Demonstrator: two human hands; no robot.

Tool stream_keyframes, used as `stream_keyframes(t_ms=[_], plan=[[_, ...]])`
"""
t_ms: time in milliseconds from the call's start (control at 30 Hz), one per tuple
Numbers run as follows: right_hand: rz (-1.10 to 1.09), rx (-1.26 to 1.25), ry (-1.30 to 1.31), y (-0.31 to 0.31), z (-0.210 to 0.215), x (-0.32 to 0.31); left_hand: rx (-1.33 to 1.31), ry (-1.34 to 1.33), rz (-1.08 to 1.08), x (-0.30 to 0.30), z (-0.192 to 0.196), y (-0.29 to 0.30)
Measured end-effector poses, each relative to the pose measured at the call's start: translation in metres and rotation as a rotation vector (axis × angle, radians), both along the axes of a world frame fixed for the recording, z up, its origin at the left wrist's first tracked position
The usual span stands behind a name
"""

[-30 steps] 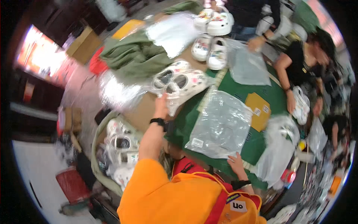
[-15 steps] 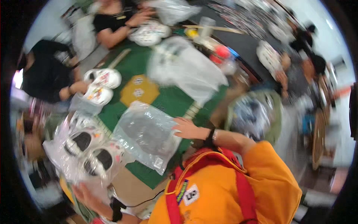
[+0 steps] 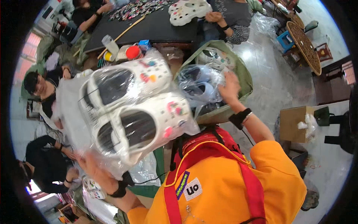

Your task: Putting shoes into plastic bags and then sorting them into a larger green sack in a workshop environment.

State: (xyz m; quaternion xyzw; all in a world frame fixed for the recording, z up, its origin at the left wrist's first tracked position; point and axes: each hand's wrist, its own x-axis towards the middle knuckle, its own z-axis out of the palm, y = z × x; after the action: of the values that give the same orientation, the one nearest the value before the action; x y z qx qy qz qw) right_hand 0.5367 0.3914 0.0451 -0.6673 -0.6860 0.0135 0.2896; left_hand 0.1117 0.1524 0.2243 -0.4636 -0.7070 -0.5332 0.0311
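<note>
A black tabletop (image 3: 149,33) borders glossy floor (image 3: 268,69). The left hand (image 3: 95,170) grips a crinkled clear bag (image 3: 71,108) around perforated white clogs (image 3: 164,119), over a green tabletop (image 3: 159,160); the right hand (image 3: 230,89), grip unclear, is at blue clogs (image 3: 204,74) in a fabric sack (image 3: 245,76).

Co-workers (image 3: 233,18) at a black table (image 3: 166,34), heaped small pieces (image 3: 138,10) and bagged clogs (image 3: 160,106) suggest a workshop

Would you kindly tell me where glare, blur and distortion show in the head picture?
Head view: glare streaks the bag over the nearest clogs, and a bright patch marks the floor; head view: the left hand looks blurred; head view: the fisheye image curves into black corners.
</note>
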Motion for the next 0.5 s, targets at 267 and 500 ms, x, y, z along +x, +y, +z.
stream_keyframes(t_ms=[267, 500], plan=[[-0.789, -0.414, 0.459, 0.039, -0.093, 0.205, 0.061, -0.962, -0.465, 0.2, -0.02, 0.197], [-0.267, -0.708, 1.134, 0.057, -0.155, 0.223, -0.699, -0.689, -0.534, 0.285, -0.166, 0.26]])
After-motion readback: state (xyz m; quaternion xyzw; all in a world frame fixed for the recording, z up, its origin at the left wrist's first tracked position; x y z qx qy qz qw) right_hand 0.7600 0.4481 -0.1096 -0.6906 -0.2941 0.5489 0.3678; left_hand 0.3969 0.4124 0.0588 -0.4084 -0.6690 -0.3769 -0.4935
